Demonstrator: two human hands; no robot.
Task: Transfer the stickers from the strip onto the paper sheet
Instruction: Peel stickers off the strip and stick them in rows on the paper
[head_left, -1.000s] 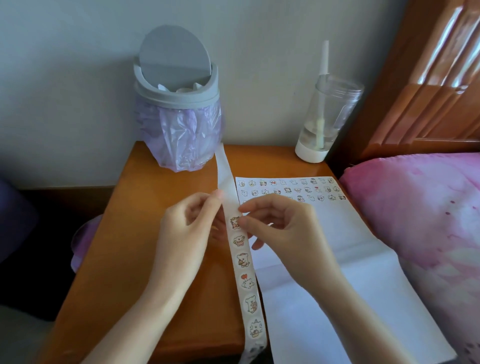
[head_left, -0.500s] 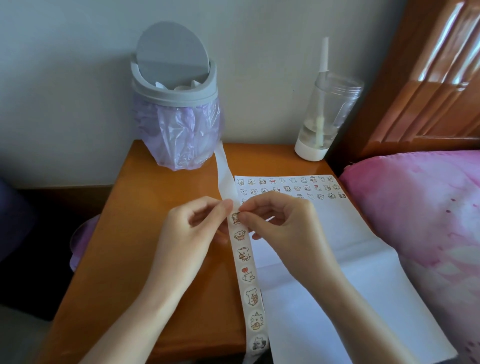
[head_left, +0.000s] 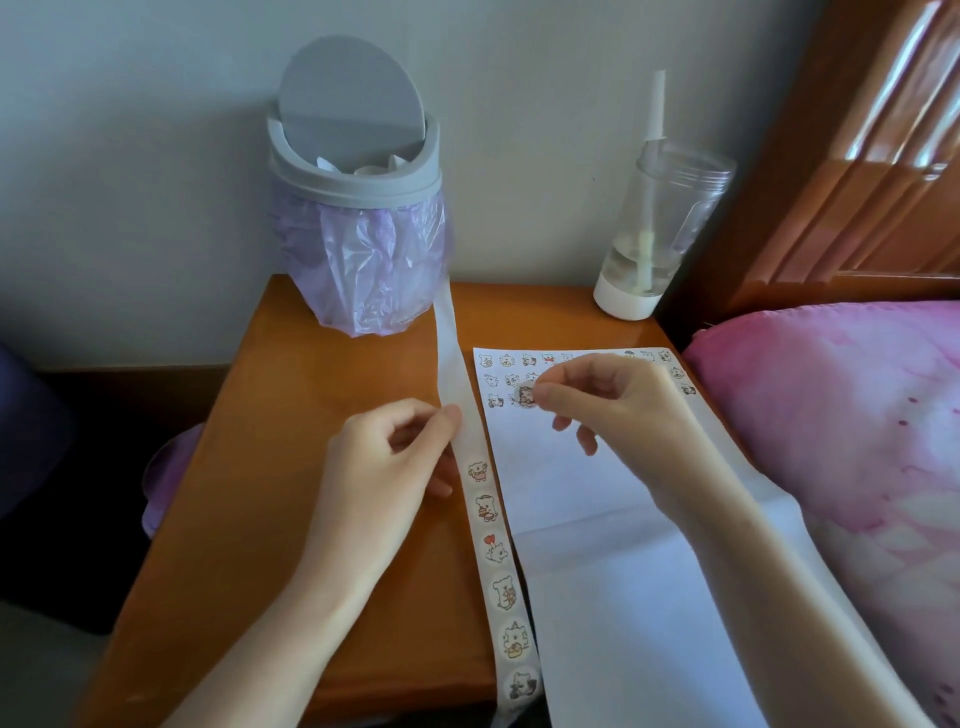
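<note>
A long white sticker strip (head_left: 488, 525) runs down the wooden table, with several round cartoon stickers on its near half and a bare far half. My left hand (head_left: 384, 478) pinches the strip's left edge just above the first sticker. My right hand (head_left: 602, 410) pinches one peeled round sticker (head_left: 524, 396) and holds it over the third row of the white paper sheet (head_left: 613, 571). Two rows of small stickers line the sheet's far edge, and a third row has begun at its left.
A grey swing-lid bin (head_left: 358, 208) with a purple bag stands at the table's back left; the strip's far end reaches it. A clear tumbler with a straw (head_left: 649, 228) stands at the back right. A pink pillow (head_left: 841, 441) lies to the right, a wooden headboard (head_left: 857, 156) behind.
My right hand has peeled a sticker off the strip and carried it right and away onto the sheet's third row. My left hand keeps hold of the strip.
</note>
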